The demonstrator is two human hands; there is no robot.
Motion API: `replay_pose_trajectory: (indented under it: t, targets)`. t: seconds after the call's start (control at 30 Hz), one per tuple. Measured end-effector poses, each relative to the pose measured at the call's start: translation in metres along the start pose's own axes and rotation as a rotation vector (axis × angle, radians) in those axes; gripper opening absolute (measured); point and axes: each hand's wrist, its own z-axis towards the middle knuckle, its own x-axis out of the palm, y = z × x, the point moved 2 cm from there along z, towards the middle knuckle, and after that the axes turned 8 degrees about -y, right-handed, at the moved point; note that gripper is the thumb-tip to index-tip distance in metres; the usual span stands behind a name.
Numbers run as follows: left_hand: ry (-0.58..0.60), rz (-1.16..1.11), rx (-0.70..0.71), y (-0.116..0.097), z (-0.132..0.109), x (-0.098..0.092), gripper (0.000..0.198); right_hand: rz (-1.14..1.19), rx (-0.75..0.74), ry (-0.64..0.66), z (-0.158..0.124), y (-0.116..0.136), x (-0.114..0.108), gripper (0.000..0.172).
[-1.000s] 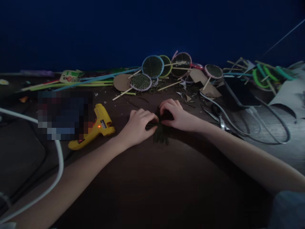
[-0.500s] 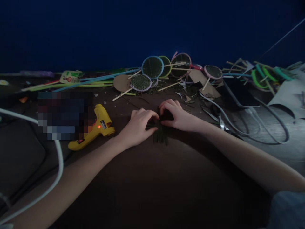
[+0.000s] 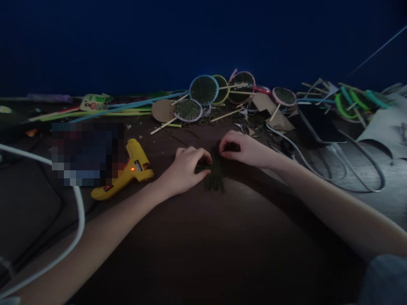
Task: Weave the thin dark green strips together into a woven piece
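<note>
Dark green strips [image 3: 215, 178] lie crossed in a small bundle on the dark table, between my two hands. On their left side is my left hand [image 3: 188, 168], its thumb and fingertips apart at the edge of the strips. Just right of the bundle, my right hand [image 3: 237, 148] has thumb and forefinger brought together in a pinch; whatever may be between those fingertips is too small and dark to make out. A yellow glue gun [image 3: 135, 167] with a lit orange light lies left of my left hand.
Small round rackets [image 3: 204, 90] with stick handles, cardboard pieces [image 3: 263, 103] and plant scraps line the back. A phone [image 3: 322, 125] with cables lies at the right. A white cable [image 3: 79, 212] crosses the left side, near a blurred-out block.
My right hand has moved slightly right, away from the strips and from my left hand. My left hand has stayed in place.
</note>
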Motion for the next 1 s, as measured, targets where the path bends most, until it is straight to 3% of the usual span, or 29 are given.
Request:
replay_pose_trajectory:
  t: [0.3,0.5,0.7,1.0]
  targets:
    - [0.004,-0.012,0.033,0.000,0.000,-0.001,0.010,-0.117,0.079,0.278,0.000,0.001,-0.013,0.023]
    - [0.015,-0.021,0.041,-0.001,0.000,-0.002,0.009,-0.047,0.118,0.348,0.000,0.008,-0.019,0.024]
    - [0.013,-0.015,0.040,0.000,0.003,-0.002,0.010,0.089,0.153,0.144,0.000,0.028,-0.018,0.021]
    - [0.003,0.043,0.077,-0.001,0.005,-0.002,0.017,0.189,0.027,-0.126,-0.010,0.046,0.010,0.010]
